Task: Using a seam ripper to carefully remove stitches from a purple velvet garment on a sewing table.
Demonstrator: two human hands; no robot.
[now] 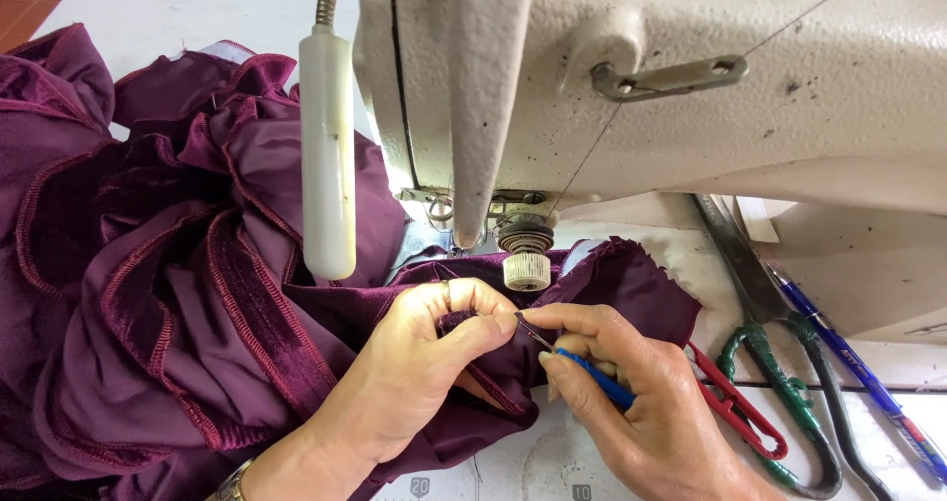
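The left hand (419, 348) pinches a fold of the purple fabric (178, 294) between thumb and forefinger, just below the sewing machine (691, 77). The right hand (641, 402) has its fingers closed around a blue-handled tool (582, 368), apparently a seam ripper, whose tip touches the pinched cloth. Scissors (779, 353) lie nearby on the table (148, 13).

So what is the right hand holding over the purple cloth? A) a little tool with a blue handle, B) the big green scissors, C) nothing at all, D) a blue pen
A: the right hand pinches a small blue-handled tool, its thin metal tip at the purple cloth that the left hand holds, while the green-handled scissors and the pen lie on the table.
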